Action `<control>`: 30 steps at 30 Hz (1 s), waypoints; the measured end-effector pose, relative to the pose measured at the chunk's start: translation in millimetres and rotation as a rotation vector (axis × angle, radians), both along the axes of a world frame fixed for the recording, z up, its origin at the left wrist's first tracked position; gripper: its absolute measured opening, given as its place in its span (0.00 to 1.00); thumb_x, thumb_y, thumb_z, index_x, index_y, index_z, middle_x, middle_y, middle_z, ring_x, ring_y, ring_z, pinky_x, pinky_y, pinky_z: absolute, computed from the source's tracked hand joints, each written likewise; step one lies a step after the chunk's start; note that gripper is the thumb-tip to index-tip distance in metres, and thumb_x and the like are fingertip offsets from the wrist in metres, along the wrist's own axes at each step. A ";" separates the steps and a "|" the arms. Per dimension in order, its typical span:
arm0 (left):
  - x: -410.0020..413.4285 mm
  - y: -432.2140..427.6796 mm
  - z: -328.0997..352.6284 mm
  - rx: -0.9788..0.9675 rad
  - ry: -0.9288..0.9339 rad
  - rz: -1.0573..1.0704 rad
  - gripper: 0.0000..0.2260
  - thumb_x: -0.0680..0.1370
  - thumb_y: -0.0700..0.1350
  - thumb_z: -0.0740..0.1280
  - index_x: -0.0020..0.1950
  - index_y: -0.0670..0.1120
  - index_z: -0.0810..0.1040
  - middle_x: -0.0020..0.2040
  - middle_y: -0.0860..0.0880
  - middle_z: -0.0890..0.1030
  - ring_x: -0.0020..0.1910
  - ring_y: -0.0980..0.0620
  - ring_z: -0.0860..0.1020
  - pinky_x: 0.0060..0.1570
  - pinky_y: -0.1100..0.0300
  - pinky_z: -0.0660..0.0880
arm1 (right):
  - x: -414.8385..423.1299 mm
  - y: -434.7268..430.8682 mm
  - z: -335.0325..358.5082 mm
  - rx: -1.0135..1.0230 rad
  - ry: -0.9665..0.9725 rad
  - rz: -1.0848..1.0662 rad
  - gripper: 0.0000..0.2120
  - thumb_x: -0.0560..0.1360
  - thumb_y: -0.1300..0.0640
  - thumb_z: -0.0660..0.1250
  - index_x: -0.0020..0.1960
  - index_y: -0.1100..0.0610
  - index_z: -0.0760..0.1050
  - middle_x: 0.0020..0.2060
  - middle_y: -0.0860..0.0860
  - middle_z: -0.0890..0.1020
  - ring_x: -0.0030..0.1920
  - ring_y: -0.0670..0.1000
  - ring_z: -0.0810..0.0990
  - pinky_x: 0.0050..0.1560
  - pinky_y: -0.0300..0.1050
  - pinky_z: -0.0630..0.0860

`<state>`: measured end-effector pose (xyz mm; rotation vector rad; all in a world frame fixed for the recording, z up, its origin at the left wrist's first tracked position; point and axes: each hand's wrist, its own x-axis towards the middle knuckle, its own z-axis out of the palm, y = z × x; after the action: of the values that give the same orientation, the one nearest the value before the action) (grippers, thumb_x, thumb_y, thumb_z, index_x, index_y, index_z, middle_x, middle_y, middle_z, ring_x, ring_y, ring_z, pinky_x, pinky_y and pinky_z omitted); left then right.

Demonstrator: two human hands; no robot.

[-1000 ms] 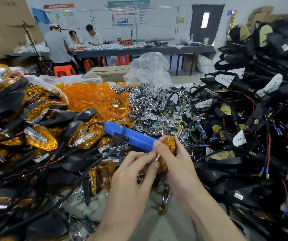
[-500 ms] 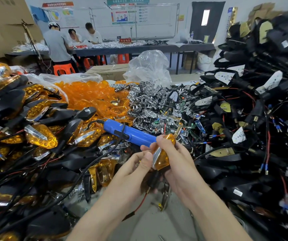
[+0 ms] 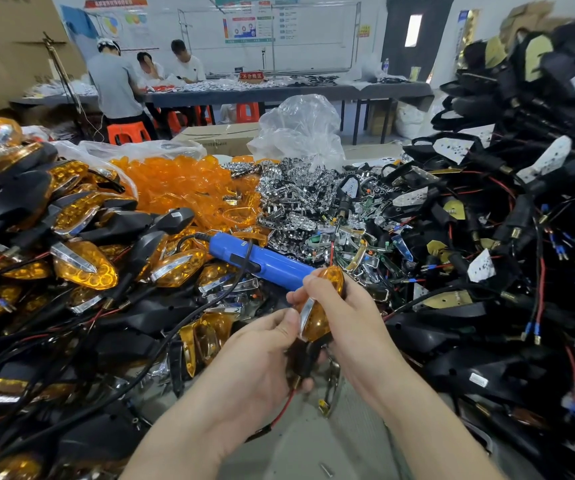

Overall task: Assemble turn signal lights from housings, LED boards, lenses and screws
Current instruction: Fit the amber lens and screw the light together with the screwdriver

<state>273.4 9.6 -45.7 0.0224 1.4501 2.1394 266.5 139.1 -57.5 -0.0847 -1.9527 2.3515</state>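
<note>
Centrally, one turn signal light, amber lens up, black stem down, in two hands. Left hand grip round stem; right hand grip round lens top. One red wire trails below. One blue screwdriver just behind. Amber lens pile and chrome parts pile upper centre, uncountable. Finished lights heap left, black housings heap right. Three people upper left.

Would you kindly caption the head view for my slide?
Left hand and right hand hold an amber turn signal; blue screwdriver lies behind.
</note>
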 end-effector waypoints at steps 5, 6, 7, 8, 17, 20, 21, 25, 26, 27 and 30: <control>-0.3 1.7 -2.0 -0.010 0.001 0.024 0.15 0.80 0.43 0.61 0.62 0.37 0.76 0.43 0.42 0.81 0.36 0.47 0.77 0.32 0.56 0.68 | 1.3 -1.5 0.7 0.016 0.023 0.004 0.11 0.66 0.39 0.68 0.44 0.42 0.80 0.47 0.48 0.88 0.39 0.47 0.83 0.41 0.55 0.75; -0.1 2.4 -2.2 -0.008 0.006 0.030 0.15 0.79 0.44 0.62 0.62 0.38 0.76 0.42 0.42 0.81 0.35 0.47 0.78 0.32 0.56 0.68 | 1.0 -1.5 0.7 0.016 0.026 0.005 0.10 0.66 0.38 0.68 0.44 0.41 0.80 0.47 0.48 0.88 0.39 0.47 0.83 0.41 0.55 0.75; 0.3 2.6 -2.3 -0.008 0.014 0.036 0.15 0.79 0.44 0.62 0.62 0.38 0.77 0.42 0.43 0.82 0.35 0.48 0.78 0.32 0.56 0.68 | 0.8 -1.5 0.8 0.014 0.028 0.007 0.10 0.66 0.38 0.68 0.44 0.41 0.80 0.47 0.48 0.88 0.39 0.47 0.83 0.42 0.55 0.75; 0.8 2.7 -2.1 -0.009 0.024 0.044 0.16 0.77 0.45 0.63 0.62 0.39 0.77 0.43 0.43 0.82 0.36 0.48 0.78 0.31 0.56 0.69 | 0.2 -1.5 1.0 0.010 0.029 0.009 0.10 0.66 0.38 0.68 0.44 0.41 0.80 0.47 0.48 0.88 0.39 0.47 0.83 0.42 0.56 0.75; 5.1 1.5 -3.2 0.030 0.219 0.000 0.14 0.77 0.51 0.69 0.58 0.46 0.84 0.51 0.43 0.83 0.45 0.48 0.80 0.37 0.57 0.77 | -0.7 8.0 5.4 -0.118 0.072 0.009 0.07 0.68 0.40 0.70 0.43 0.40 0.82 0.47 0.50 0.88 0.47 0.52 0.85 0.39 0.52 0.77; 5.4 1.2 -0.9 -0.131 0.404 0.042 0.15 0.75 0.56 0.70 0.59 0.53 0.83 0.53 0.50 0.85 0.48 0.51 0.83 0.41 0.59 0.79 | -1.5 8.1 6.1 -0.182 0.113 0.006 0.06 0.69 0.41 0.71 0.44 0.41 0.82 0.44 0.50 0.87 0.48 0.51 0.86 0.51 0.53 0.79; 5.6 1.7 -0.5 -0.220 0.501 0.097 0.15 0.73 0.57 0.69 0.59 0.56 0.81 0.53 0.53 0.85 0.49 0.55 0.83 0.42 0.62 0.79 | -1.7 6.2 6.1 -0.208 0.117 -0.008 0.08 0.68 0.41 0.71 0.45 0.41 0.82 0.45 0.49 0.87 0.48 0.50 0.85 0.52 0.51 0.79; 10.4 10.1 -7.5 -0.508 0.857 0.444 0.16 0.73 0.49 0.75 0.56 0.58 0.74 0.53 0.63 0.81 0.54 0.67 0.78 0.50 0.76 0.71 | -1.6 -11.5 1.3 -0.317 0.091 -0.054 0.15 0.66 0.39 0.75 0.48 0.46 0.81 0.46 0.50 0.85 0.49 0.52 0.83 0.55 0.51 0.79; 11.8 12.7 -11.0 -0.584 0.957 0.480 0.17 0.73 0.44 0.76 0.56 0.57 0.72 0.55 0.61 0.80 0.57 0.67 0.77 0.53 0.76 0.69 | -0.7 -16.0 0.9 -0.356 0.094 -0.060 0.15 0.67 0.42 0.76 0.49 0.48 0.81 0.46 0.51 0.86 0.50 0.53 0.84 0.56 0.52 0.80; 12.9 15.3 -15.4 -0.658 1.062 0.481 0.20 0.73 0.41 0.76 0.57 0.57 0.71 0.58 0.60 0.76 0.61 0.66 0.75 0.58 0.75 0.68 | 0.3 -18.9 1.1 -0.409 0.098 -0.074 0.14 0.69 0.45 0.77 0.50 0.51 0.81 0.44 0.53 0.86 0.50 0.54 0.86 0.53 0.50 0.81; 15.7 18.7 -20.4 -0.714 1.229 0.385 0.19 0.77 0.43 0.72 0.63 0.56 0.71 0.62 0.57 0.71 0.65 0.63 0.71 0.63 0.73 0.66 | 3.8 -14.0 6.4 -0.546 0.077 -0.125 0.04 0.70 0.54 0.75 0.41 0.53 0.81 0.39 0.55 0.85 0.47 0.54 0.88 0.42 0.42 0.82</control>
<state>289.1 28.3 -66.0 0.9972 3.0308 1.7041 270.3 125.1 -51.1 -0.1416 -1.1864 2.6775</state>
